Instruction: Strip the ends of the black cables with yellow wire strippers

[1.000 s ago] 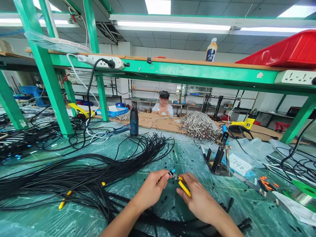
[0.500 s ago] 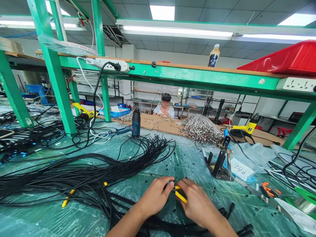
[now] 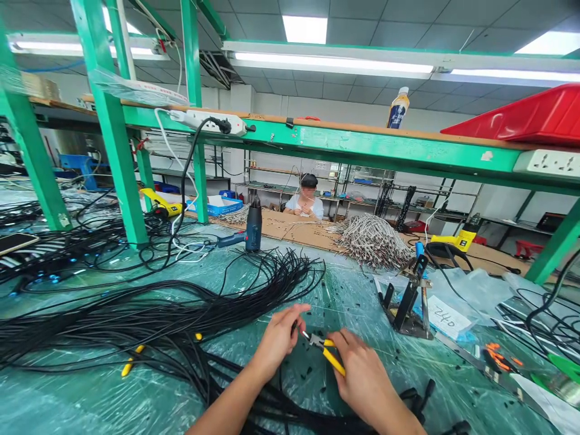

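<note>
My right hand grips yellow-handled cutters, jaws pointing left and up. My left hand pinches the end of a thin black wire right at the cutter jaws. Both hands hover low over the plastic-covered green bench. A big bundle of black wires fans out to the left of my hands and runs under my forearms. Small black cut-off bits lie scattered on the plastic around the hands.
A black metal jig with a paper label stands right of my hands. A blue heat gun stands further back. A pile of white wires lies behind. Green frame posts rise at left. A person sits at a far bench.
My hands dipped lower and closer together, then the left hand lifted slightly with the wire end at the cutter jaws. The view shifted a little rightward.
</note>
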{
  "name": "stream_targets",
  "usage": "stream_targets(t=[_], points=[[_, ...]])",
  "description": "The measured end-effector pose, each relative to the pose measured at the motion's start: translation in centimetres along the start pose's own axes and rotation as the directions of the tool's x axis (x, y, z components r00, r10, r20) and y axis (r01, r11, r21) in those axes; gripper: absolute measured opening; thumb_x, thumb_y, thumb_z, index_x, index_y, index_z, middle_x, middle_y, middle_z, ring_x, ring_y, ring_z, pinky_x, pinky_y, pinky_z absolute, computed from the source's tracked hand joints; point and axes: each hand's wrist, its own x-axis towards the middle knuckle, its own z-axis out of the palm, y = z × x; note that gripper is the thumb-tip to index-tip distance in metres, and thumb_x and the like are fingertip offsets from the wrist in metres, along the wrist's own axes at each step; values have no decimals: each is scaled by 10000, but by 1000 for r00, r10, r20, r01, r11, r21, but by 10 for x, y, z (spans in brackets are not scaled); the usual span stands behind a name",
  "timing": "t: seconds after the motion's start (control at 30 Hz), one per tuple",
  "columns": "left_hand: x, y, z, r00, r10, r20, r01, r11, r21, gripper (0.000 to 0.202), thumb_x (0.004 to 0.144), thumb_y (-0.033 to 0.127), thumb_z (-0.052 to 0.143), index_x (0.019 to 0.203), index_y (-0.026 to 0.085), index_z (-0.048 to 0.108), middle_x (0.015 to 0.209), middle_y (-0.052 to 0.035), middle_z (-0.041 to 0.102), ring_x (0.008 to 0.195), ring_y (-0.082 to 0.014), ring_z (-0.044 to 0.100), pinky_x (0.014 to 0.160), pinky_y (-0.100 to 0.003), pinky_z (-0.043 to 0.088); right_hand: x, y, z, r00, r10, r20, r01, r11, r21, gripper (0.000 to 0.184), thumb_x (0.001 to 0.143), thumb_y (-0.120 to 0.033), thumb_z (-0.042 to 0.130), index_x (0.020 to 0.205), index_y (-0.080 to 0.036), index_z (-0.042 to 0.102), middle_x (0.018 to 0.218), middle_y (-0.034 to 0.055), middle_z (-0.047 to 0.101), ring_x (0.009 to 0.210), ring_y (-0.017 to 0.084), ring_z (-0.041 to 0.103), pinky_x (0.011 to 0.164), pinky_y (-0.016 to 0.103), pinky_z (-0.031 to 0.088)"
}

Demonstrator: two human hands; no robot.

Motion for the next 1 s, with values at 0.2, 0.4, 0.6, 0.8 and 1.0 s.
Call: stream_targets(t=[0.2,0.4,0.6,0.8,1.0], points=[[-6,8,2,992,-32,121,63,962,-265,535,852,498,330,1182,129,533,676,2,484,374,-35,216,353,-191,125,1,6,6,986,82,-144,-47,972,231,252,805,-146,406,1038,-213,477,948,53,523,863,207,516,767,310,383],[-15,11,15,984,24,175,42,931,-362,452,865,451,372,1195,190,539,800,-23,508,429,-37,279,380,-187,166,0,-21,6,962,153,-224,-6,837,547,219,888,-387,398,979,-211,491,867,36,548,814,177,536,747,285,425],[-21,10,27,987,-29,161,68,968,-243,486,830,508,428,1177,199,567,606,38,393,478,-69,330,406,-172,265,4,-44,14,984,175,-26,-52,427,903,285,831,-452,506,872,-174,554,682,1,556,579,130,513,496,225,422],[-16,6,33,984,-61,170,87,986,-146,516,792,550,449,1113,173,592,582,32,461,423,-74,363,372,-177,270,10,-39,15,965,262,-20,-98,430,898,280,861,-432,420,825,-170,513,568,-41,484,467,108,465,431,223,397],[2,-5,28,976,-134,174,175,952,-251,546,718,319,488,1227,144,395,767,-5,553,443,-83,367,347,-181,264,9,-21,-27,922,335,-194,-147,767,625,108,805,-309,507,819,-213,555,679,-42,538,592,108,467,538,216,356]])
